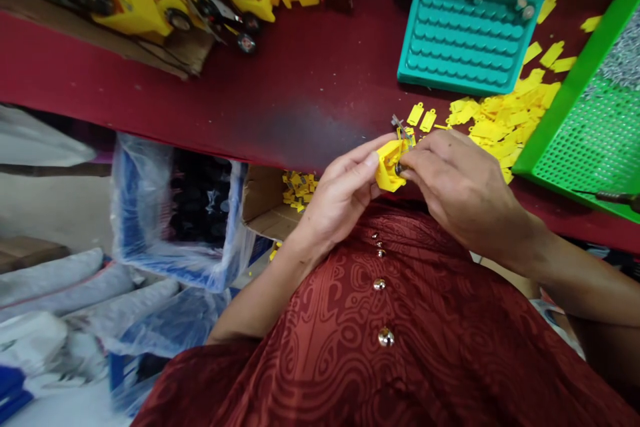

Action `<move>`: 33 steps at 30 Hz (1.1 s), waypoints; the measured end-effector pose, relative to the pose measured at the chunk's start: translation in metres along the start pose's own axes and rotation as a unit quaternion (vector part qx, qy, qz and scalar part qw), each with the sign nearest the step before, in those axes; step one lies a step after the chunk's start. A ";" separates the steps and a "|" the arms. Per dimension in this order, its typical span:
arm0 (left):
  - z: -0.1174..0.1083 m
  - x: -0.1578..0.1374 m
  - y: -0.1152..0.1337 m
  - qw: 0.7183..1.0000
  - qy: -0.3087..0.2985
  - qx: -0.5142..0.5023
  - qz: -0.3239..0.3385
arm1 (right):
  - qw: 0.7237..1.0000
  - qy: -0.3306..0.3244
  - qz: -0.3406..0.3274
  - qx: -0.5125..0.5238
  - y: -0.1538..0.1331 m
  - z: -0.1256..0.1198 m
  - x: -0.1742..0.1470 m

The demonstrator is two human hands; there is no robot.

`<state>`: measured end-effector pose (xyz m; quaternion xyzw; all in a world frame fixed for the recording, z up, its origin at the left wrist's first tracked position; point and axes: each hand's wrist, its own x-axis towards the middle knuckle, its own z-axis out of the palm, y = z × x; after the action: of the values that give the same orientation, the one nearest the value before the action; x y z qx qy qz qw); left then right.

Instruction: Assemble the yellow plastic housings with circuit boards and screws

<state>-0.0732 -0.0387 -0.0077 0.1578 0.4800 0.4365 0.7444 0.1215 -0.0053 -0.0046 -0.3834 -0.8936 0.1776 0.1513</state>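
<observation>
My left hand (345, 187) grips a small yellow plastic toy body (388, 170) by its left side, thumb on top, just off the table's front edge. At the body's right side, my right hand (457, 173) has its fingers pinched together on a small dark round part (399, 168); the fingertips partly hide it. A grey piece (397, 123) sticks out beyond the body's far end. Flat yellow tabs (415, 113) lie just past my hands, near a larger heap of yellow tabs (520, 113).
A teal ridged tray (465, 37) lies at the back. On the right stands a green perforated basket (575, 153) with metal bits. A cardboard box (115, 47) of yellow toy vehicles is at back left. Below the table edge sits a plastic-lined blue crate (120, 213).
</observation>
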 end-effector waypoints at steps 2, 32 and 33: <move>0.001 0.000 0.000 1.000 -0.002 -0.005 0.003 | 1.000 0.002 -0.007 -0.023 -0.002 0.000 0.001; 0.005 0.003 -0.008 0.999 -0.035 -0.016 0.019 | 0.998 0.063 -0.011 0.005 0.004 0.012 -0.007; 0.005 0.002 -0.007 0.999 -0.038 -0.015 0.019 | 0.998 0.063 -0.008 0.006 0.004 0.014 -0.007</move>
<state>-0.0646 -0.0401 -0.0113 0.1718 0.4417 0.4516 0.7560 0.1232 -0.0111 -0.0194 -0.3859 -0.8843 0.1573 0.2106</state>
